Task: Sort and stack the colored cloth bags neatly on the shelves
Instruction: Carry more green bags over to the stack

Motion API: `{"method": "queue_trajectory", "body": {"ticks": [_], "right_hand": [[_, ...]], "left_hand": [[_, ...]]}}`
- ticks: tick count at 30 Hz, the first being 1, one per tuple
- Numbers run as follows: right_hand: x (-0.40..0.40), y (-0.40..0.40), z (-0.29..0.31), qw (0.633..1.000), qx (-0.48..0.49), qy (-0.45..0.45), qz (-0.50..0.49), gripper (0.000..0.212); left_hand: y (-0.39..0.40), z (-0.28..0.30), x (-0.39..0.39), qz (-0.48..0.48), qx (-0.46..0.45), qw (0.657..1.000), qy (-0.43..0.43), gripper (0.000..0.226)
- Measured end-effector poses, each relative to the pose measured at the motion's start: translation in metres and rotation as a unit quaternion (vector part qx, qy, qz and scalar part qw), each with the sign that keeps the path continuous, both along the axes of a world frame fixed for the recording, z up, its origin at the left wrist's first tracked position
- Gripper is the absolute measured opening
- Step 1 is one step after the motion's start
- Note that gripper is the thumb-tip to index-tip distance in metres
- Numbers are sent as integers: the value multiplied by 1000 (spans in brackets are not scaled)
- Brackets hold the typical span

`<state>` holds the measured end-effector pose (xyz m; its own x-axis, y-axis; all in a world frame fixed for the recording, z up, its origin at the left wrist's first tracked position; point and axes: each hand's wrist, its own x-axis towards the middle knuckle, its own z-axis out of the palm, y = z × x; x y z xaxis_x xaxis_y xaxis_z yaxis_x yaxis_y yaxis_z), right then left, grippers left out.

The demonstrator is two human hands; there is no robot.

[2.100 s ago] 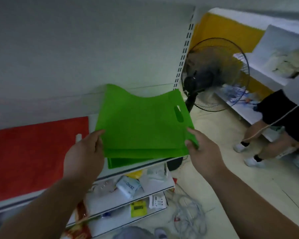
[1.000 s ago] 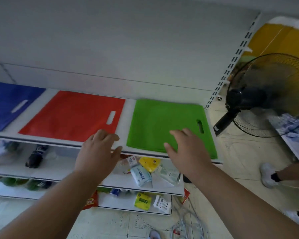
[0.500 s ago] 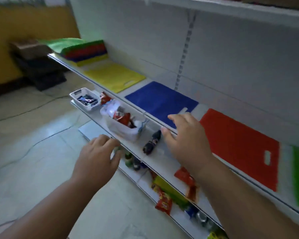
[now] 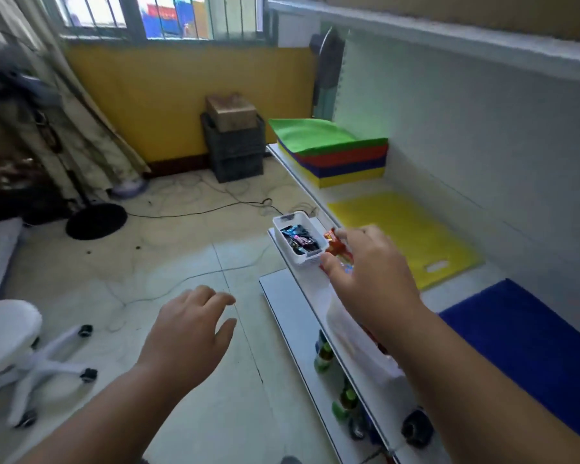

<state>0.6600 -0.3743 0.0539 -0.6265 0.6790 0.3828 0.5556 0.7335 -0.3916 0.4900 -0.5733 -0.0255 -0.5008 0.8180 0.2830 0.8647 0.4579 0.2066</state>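
The mixed pile of green, red, blue and yellow cloth bags (image 4: 332, 152) sits at the shelf's far end, at 12 o'clock. Nothing is held: the left hand (image 4: 188, 333) and right hand (image 4: 369, 269) hang with fingers loosely spread. Bags beneath could be dragged askew if one is pulled carelessly

At the white shelf's (image 4: 355, 192) far end, a stack of bags (image 4: 335, 152) layered green, red, blue, yellow; nearer, a yellow bag (image 4: 402, 229), then a blue bag (image 4: 523, 336); possibly red wrappers (image 4: 337, 247).
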Motion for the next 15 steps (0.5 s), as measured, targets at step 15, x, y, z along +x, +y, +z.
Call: {"method": "queue_trajectory", "body": {"ticks": [15], "right_hand": [[-299,129,-2,995,9,-3,-95,42]], "left_hand": [[158,-2,-336,-32,-24,999,-7,42]]}}
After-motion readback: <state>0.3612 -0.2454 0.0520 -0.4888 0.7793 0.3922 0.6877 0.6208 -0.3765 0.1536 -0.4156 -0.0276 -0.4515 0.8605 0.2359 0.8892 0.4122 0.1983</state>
